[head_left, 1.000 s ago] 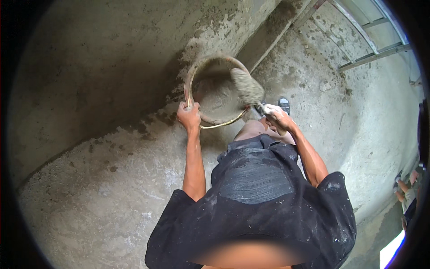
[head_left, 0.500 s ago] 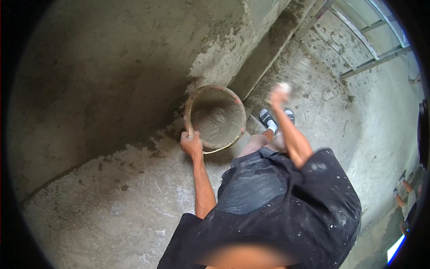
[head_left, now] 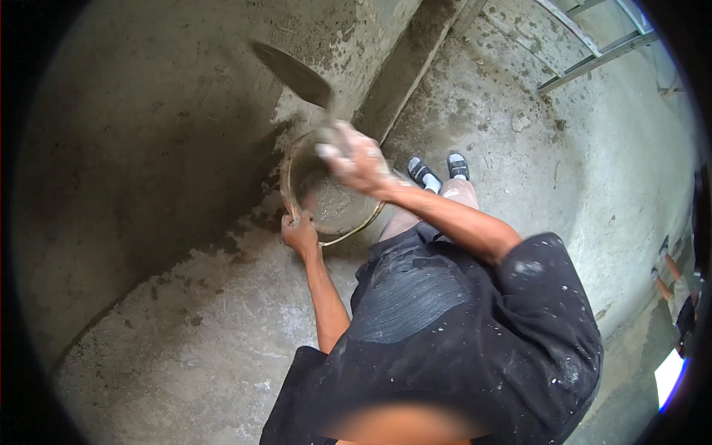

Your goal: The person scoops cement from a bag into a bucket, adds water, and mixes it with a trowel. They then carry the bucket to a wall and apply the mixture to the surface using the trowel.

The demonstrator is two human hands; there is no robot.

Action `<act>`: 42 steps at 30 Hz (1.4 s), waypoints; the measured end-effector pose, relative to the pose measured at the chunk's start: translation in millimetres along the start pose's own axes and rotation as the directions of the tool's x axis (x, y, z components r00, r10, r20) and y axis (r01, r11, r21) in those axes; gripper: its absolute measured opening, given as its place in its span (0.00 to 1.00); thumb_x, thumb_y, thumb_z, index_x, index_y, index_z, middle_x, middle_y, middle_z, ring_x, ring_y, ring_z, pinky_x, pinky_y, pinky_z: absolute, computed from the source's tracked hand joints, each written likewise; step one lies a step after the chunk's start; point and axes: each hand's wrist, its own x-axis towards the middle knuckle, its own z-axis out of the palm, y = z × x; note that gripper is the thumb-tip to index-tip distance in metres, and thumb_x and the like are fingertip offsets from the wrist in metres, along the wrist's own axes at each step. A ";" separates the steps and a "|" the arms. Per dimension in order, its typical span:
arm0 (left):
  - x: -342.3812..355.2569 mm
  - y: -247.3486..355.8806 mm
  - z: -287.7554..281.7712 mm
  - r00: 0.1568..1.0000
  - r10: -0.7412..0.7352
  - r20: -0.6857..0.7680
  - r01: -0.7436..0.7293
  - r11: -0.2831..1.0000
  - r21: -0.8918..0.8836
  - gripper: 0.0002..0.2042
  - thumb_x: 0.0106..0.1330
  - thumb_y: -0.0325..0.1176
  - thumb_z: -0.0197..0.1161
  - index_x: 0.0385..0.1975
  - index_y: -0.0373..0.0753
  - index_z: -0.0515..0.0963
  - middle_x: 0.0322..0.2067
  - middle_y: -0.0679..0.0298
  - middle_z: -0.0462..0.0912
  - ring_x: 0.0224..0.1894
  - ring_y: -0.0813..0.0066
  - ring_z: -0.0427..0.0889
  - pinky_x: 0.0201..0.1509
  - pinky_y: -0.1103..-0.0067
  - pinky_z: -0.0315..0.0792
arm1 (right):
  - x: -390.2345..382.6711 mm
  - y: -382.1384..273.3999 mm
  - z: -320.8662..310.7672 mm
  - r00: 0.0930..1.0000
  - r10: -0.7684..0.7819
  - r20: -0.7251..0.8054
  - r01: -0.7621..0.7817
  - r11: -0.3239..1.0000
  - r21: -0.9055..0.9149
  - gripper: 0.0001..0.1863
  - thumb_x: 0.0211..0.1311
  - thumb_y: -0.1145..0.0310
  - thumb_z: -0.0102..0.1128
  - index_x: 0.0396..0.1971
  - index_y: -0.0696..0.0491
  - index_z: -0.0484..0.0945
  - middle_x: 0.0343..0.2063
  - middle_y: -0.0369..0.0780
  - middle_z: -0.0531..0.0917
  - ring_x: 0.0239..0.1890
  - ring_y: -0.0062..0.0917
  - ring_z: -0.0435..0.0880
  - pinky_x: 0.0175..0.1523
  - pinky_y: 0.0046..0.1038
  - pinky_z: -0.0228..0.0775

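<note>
My left hand is closed on the near-left rim of a round bucket. Wet grey mortar lies in the bottom of it. Over the bucket's far side, my right hand, slightly blurred, grips the handle of a trowel. The trowel's flat dark blade points away and to the left, in front of the grey wall. My right hand and forearm cover part of the bucket's rim and opening.
A grey plastered wall rises at the left, with a ledge along its far part. Splattered concrete floor surrounds my sandalled feet. A metal frame stands at the far right. Another person is at the right edge.
My right hand has swung left with the trowel, from beyond my feet to over the bucket. My left hand stays on the rim. The whole view has shifted slightly.
</note>
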 end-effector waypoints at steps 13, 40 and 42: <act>-28.1 50.0 31.2 0.967 0.190 0.169 -0.210 0.972 0.107 0.10 0.42 0.31 0.64 0.21 0.33 0.72 0.16 0.58 0.75 0.20 0.69 0.75 0.28 0.74 0.68 | -88.5 127.7 -102.4 0.856 -0.021 0.516 0.408 0.641 -0.650 0.13 0.57 0.65 0.50 0.39 0.56 0.73 0.22 0.47 0.78 0.27 0.38 0.80 0.34 0.37 0.71; 3.3 61.9 16.7 0.938 0.335 0.086 -0.337 0.942 0.011 0.10 0.42 0.31 0.65 0.18 0.33 0.71 0.13 0.64 0.70 0.17 0.77 0.65 0.24 0.77 0.65 | -100.0 98.3 -132.1 0.531 0.305 0.790 -0.672 0.720 0.174 0.07 0.55 0.66 0.51 0.31 0.54 0.68 0.18 0.32 0.69 0.17 0.16 0.68 0.21 0.19 0.62; 9.3 52.5 18.9 0.963 0.259 0.073 -0.259 0.966 -0.010 0.10 0.42 0.31 0.64 0.17 0.34 0.69 0.13 0.66 0.68 0.17 0.79 0.65 0.24 0.76 0.64 | -122.1 131.2 -138.5 0.721 0.355 0.596 -0.575 0.786 0.227 0.08 0.55 0.66 0.52 0.32 0.54 0.70 0.20 0.32 0.71 0.18 0.17 0.69 0.23 0.20 0.64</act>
